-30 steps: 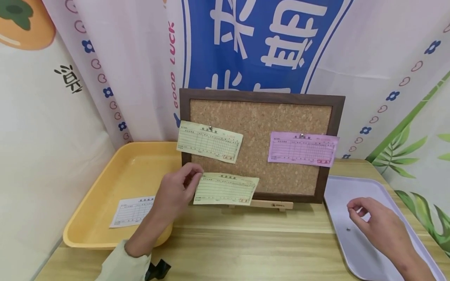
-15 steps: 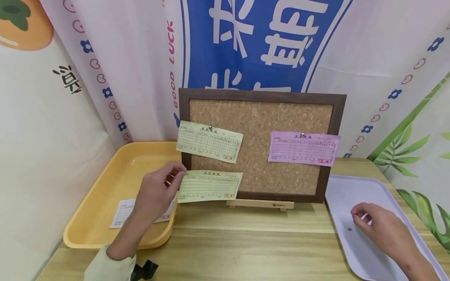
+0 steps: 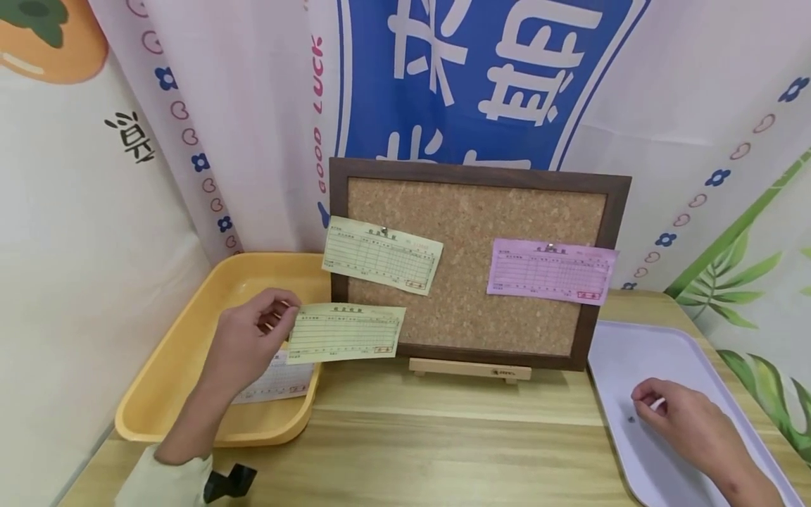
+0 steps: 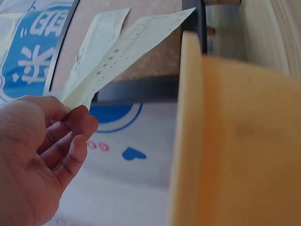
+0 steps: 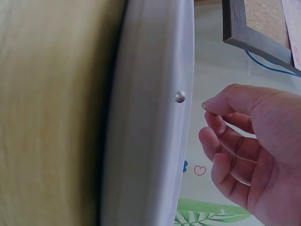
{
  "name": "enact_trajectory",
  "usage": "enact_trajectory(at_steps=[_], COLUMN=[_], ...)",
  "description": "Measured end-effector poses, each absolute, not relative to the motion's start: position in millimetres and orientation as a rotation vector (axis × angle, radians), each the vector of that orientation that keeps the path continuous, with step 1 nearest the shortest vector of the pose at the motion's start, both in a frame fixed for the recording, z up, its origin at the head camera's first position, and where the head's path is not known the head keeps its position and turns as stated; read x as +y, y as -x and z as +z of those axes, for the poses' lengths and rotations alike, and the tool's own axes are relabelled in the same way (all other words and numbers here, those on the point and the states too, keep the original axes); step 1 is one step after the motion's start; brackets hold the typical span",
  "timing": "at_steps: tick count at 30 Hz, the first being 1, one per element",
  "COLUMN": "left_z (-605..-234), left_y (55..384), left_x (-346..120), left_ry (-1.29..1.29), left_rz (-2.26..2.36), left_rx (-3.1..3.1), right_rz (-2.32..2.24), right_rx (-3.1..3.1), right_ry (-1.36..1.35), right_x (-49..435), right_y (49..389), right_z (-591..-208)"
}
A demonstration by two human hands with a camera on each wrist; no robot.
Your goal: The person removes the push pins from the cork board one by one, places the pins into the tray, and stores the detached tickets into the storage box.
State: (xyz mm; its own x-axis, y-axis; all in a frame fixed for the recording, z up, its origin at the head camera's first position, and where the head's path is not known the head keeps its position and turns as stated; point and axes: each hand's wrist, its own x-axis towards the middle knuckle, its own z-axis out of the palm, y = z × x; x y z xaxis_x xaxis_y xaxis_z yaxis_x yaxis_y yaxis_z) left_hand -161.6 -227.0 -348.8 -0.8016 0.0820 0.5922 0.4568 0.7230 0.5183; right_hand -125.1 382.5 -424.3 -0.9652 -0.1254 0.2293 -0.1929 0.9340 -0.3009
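A pale yellow-green receipt slip (image 3: 345, 332) hangs from my left hand (image 3: 247, 345), pinched at its upper left corner between thumb and fingers. That hand is above the yellow tray (image 3: 136, 380); the slip's right end overlaps the corkboard's lower left corner. In the left wrist view the slip (image 4: 136, 42) slants away from my fingertips. My right hand (image 3: 690, 419), over the lilac tray (image 3: 659, 465), pinches a small metal thumbtack (image 5: 204, 106). A second thumbtack (image 3: 631, 419) lies on that tray near my fingertips. Another yellow-green receipt (image 3: 383, 255) and a pink receipt (image 3: 551, 271) are pinned to the corkboard (image 3: 469, 317).
A white receipt (image 3: 279, 380) lies in the yellow tray, partly covered by my left hand and the slip. The dark-framed corkboard stands on a small wooden easel (image 3: 469, 370) on the wooden table (image 3: 443, 451). A printed curtain (image 3: 266, 141) hangs behind it.
My left hand has carried the yellow-green receipt slip leftwards, from in front of the corkboard to over the yellow tray. The right hand has barely moved.
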Motion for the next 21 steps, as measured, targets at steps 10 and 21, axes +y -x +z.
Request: enact_trajectory(at_steps=[10,21], left_z=[-358,-365], left_y=[162,163], left_x=[-259,-281], left_ry=[0.279,0.058], left_rz=[-0.83,-0.649], left_rx=[-2.436,-2.536], right_rz=[0.48,0.478], right_rx=[-2.956,-2.947], right_ry=[-0.202,-0.247], right_x=[384,382], right_y=[126,127], right_z=[-427,-430])
